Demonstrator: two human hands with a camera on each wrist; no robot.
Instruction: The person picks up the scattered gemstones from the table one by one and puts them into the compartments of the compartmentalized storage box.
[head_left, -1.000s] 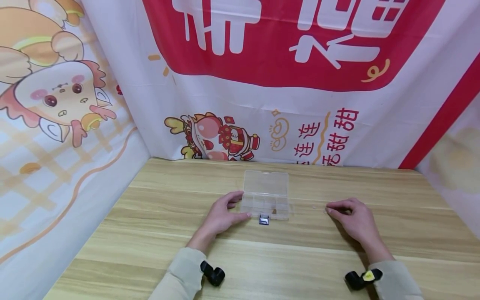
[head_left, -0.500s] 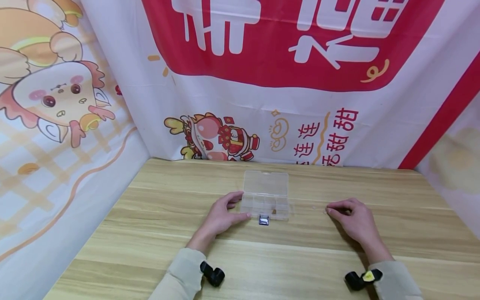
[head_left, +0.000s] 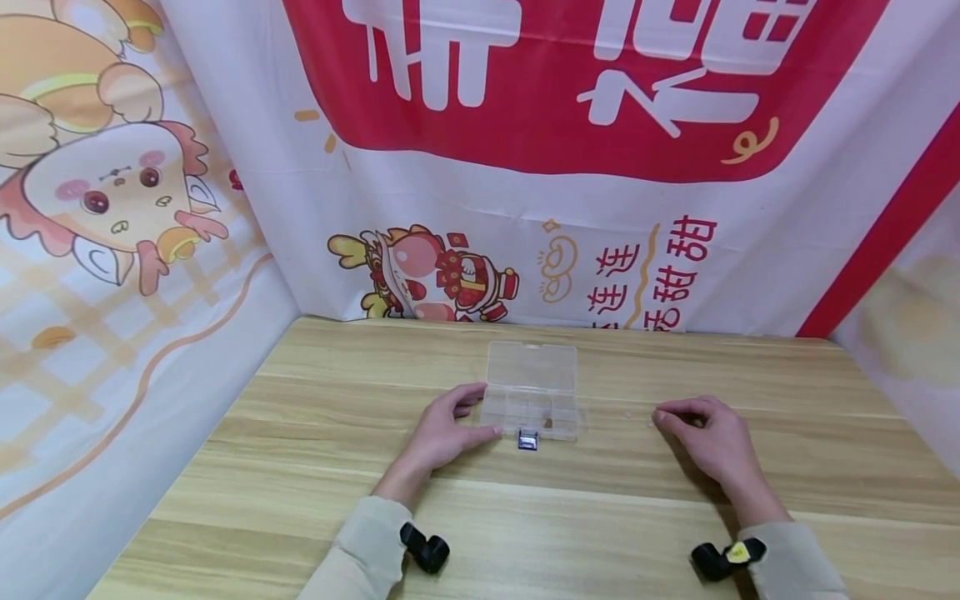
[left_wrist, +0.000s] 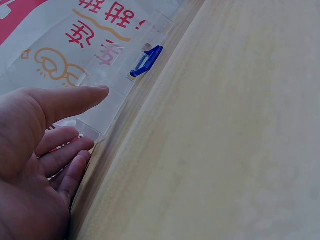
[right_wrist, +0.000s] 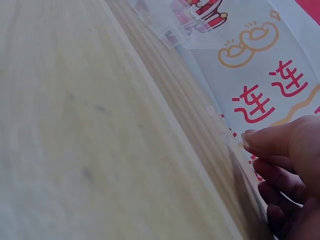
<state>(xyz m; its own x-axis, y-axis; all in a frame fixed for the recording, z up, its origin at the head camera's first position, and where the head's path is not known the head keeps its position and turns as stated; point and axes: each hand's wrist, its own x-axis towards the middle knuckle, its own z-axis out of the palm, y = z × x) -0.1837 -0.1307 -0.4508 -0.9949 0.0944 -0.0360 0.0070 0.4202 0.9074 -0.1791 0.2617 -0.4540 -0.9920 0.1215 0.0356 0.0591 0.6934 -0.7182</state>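
A clear plastic compartment box (head_left: 529, 408) lies on the table with its lid (head_left: 532, 367) raised towards the back. My left hand (head_left: 442, 425) holds the box by its left side, the thumb at the front corner and the other fingers behind. A blue clip-like part (head_left: 528, 439) sits at the box's front edge, and a small brown item (head_left: 548, 423) lies in a right-hand compartment. To the right, my right hand (head_left: 712, 437) pinches a tiny clear piece (head_left: 650, 423) at the tabletop with thumb and index fingertips. Its exact kind is too small to tell.
Another tiny clear piece (head_left: 627, 414) lies on the wooden table (head_left: 525, 533) between the box and my right hand. A printed cloth (head_left: 450, 192) hangs directly behind the table's back edge, and more cloth covers the left and right sides.
My right hand's fingertips have shifted very slightly to the right. My left hand and the box have stayed in place.
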